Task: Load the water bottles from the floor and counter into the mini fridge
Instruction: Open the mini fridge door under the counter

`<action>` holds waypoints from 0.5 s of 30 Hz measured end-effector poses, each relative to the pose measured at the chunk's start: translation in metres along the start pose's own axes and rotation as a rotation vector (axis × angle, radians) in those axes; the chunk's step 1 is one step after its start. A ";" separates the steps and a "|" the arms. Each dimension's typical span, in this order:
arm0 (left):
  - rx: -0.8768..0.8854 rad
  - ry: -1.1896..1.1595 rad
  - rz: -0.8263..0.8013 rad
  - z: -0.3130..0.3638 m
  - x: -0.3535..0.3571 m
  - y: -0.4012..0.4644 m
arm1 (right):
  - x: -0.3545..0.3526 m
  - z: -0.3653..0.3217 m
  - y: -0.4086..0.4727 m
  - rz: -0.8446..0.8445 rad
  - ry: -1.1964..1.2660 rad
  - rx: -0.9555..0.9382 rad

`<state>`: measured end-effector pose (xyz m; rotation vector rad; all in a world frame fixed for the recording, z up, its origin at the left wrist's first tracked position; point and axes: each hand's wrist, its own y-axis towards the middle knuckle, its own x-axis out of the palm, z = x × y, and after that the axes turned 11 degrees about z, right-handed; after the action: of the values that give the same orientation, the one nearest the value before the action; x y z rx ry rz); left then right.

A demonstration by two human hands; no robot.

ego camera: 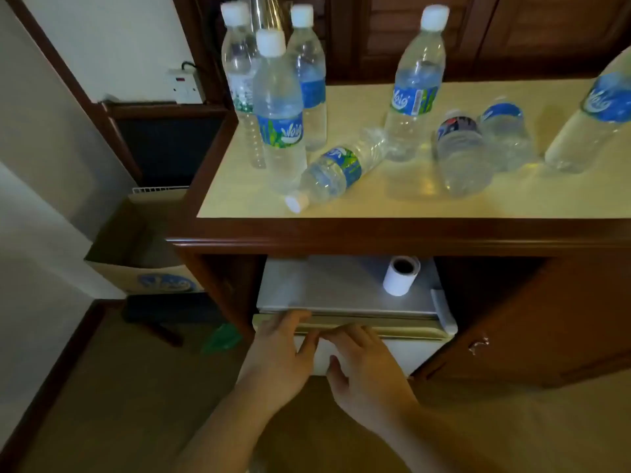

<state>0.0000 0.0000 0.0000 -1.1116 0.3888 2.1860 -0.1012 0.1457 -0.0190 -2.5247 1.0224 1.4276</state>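
Observation:
Several clear water bottles with white caps stand on the cream counter [426,203]. One tall bottle [281,114] is at the front left, another tall one [415,87] in the middle, and a small bottle [336,172] lies on its side. Short bottles [461,155] sit to the right. The mini fridge [327,291] sits in the cabinet below, its door [409,349] shut. My left hand [283,349] and my right hand [365,363] both rest on the door's top edge, fingers curled over it.
A white paper roll [401,276] stands on the fridge top. An open cardboard box [136,254] sits on the floor at the left, with something green [222,337] beside it. A wooden cabinet door [532,322] stands open at the right. A wall socket [184,85] is at the upper left.

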 end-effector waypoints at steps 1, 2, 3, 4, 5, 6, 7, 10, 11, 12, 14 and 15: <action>0.008 0.020 -0.026 -0.009 0.007 0.009 | 0.016 0.006 0.005 -0.022 -0.006 -0.002; -0.002 0.053 -0.048 -0.018 0.015 0.018 | 0.030 0.010 0.010 -0.046 -0.014 0.024; -0.001 0.070 -0.063 -0.029 0.023 0.028 | 0.047 0.017 0.014 -0.071 -0.019 0.054; -0.017 0.090 -0.095 -0.038 0.028 0.038 | 0.060 0.024 0.017 -0.102 -0.021 0.096; -0.010 0.114 -0.100 -0.047 0.035 0.046 | 0.075 0.031 0.020 -0.120 -0.043 0.115; -0.002 0.145 -0.115 -0.055 0.042 0.051 | 0.086 0.035 0.021 -0.139 -0.073 0.125; 0.011 0.185 -0.118 -0.064 0.049 0.058 | 0.096 0.041 0.023 -0.146 -0.111 0.137; 0.072 0.296 -0.107 -0.081 0.063 0.082 | 0.118 0.056 0.031 -0.114 -0.224 0.152; 0.088 0.318 -0.099 -0.086 0.067 0.089 | 0.125 0.061 0.032 -0.108 -0.257 0.147; 0.098 0.335 -0.096 -0.089 0.071 0.096 | 0.132 0.065 0.033 -0.107 -0.291 0.136; 0.112 0.365 -0.093 -0.096 0.079 0.110 | 0.144 0.073 0.035 -0.093 -0.351 0.120; 0.119 0.376 -0.101 -0.100 0.083 0.116 | 0.149 0.076 0.035 -0.079 -0.382 0.109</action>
<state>-0.0521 -0.1048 -0.1292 -1.4434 0.6025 1.8388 -0.1258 0.0696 -0.1704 -2.0792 0.8921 1.6903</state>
